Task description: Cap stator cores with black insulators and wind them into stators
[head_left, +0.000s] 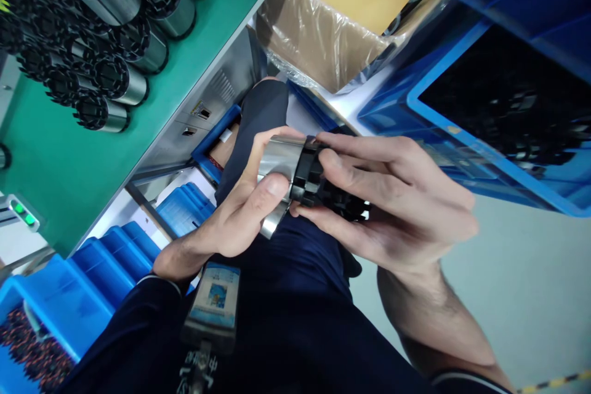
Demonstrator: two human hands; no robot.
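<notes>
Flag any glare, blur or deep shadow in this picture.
Head view: glare streaks the clear plastic; head view: the metal sleeve in the left hand shines in bright bands; head view: black parts in the blue crate blur together in deep shadow.

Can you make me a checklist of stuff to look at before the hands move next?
1. Left hand gripping silver cylinder: ok.
2. Right hand on black toothed part: ok.
3. Black toothed part in plain sight: not ok, the right hand covers some of it.
4. Inside of silver cylinder: cannot tell, it doesn't show.
5. Other cylinders resting on green table: ok.
</notes>
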